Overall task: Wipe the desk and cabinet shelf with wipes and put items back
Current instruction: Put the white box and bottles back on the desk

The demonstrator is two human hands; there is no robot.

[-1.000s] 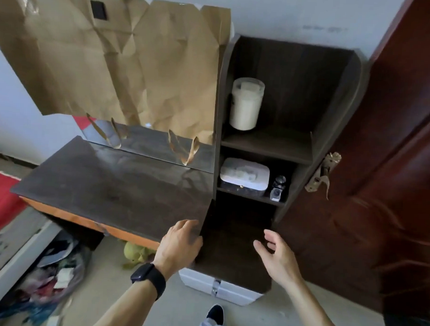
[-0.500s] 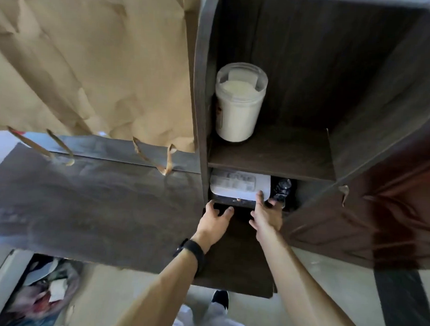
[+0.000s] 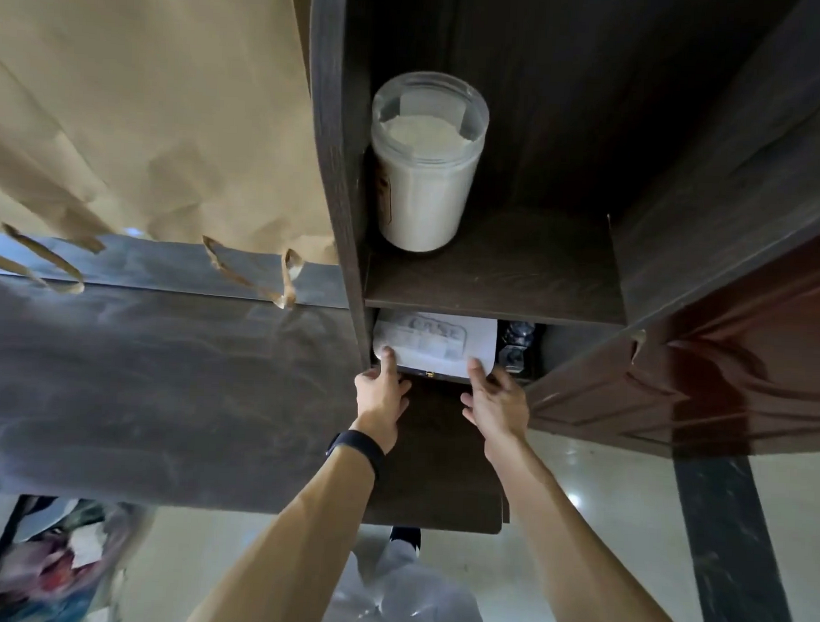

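Left hand and right hand grip the wipes box (rear hidden by shelf).

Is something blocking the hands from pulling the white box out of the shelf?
Nothing visible. The left hand and right hand grip the white box at its front; the small bottle stands beside it, not in front.
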